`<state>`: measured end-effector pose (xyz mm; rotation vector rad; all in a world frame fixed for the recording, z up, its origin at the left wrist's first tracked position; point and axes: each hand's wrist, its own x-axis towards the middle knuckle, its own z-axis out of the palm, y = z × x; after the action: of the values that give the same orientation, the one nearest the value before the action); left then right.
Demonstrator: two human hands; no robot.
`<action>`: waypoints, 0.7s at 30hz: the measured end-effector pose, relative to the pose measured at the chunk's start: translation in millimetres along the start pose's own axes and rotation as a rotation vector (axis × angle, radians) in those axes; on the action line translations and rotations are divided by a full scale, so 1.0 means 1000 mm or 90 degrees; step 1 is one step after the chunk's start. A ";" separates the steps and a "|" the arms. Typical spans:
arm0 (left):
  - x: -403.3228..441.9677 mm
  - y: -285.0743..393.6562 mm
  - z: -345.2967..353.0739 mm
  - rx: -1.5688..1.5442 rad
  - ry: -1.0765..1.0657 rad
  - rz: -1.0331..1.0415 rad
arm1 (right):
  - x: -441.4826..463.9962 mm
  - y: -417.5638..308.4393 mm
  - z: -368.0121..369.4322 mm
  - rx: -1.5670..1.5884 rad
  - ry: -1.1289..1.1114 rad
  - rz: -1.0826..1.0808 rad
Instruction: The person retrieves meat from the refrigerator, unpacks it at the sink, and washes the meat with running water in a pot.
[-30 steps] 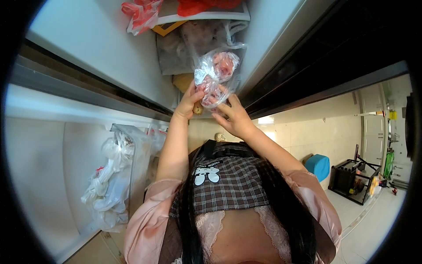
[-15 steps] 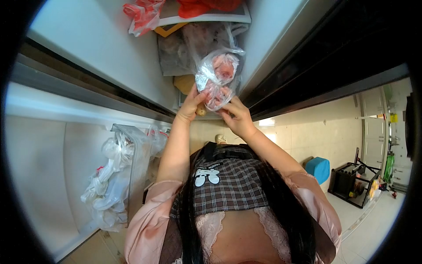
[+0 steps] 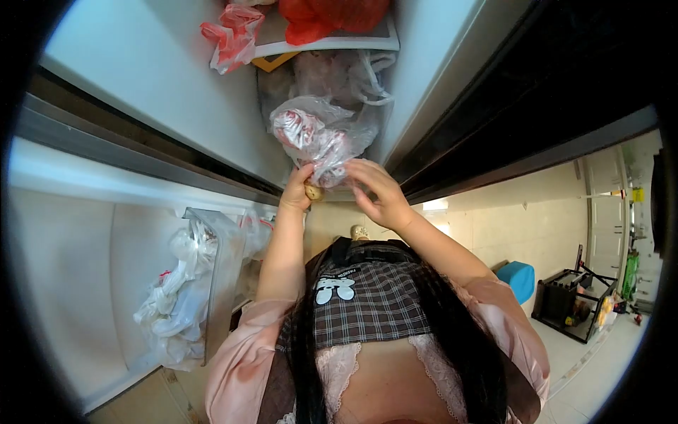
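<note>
We see the clear bag of meat (image 3: 321,138) on our side of the front edge of the fridge shelf (image 3: 332,46), pinched by the left hand (image 3: 295,191); the right hand (image 3: 383,195) spreads beside it, contact unclear.

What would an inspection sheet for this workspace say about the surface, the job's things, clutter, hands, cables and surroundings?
Surface: white-edged shelf inside an open compartment.
Job's things: clear plastic bag, red-and-white contents; small tan thing by the left hand, unidentified.
Clutter: red bag on the shelf; pale bags in a bin at left.
Grippers: left hand holds the clear bag's near end; right hand at its right edge, thumb and fingers parted.
Cables: nothing seen.
Surroundings: blue object and black frame on the floor.
</note>
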<state>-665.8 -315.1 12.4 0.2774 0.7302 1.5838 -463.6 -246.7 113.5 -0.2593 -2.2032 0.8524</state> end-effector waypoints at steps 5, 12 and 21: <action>-0.010 0.010 0.002 0.027 0.017 0.101 | 0.009 -0.007 -0.006 -0.003 -0.084 0.287; -0.020 0.017 0.023 0.066 0.012 0.181 | 0.062 0.004 0.018 -0.125 0.043 0.064; -0.018 0.016 0.033 0.241 0.053 0.125 | 0.086 0.008 0.024 -0.144 -0.075 0.277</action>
<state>-656.5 -322.6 51.6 0.5769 1.0952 1.6415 -541.4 -216.1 145.9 -0.8411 -2.3960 0.8588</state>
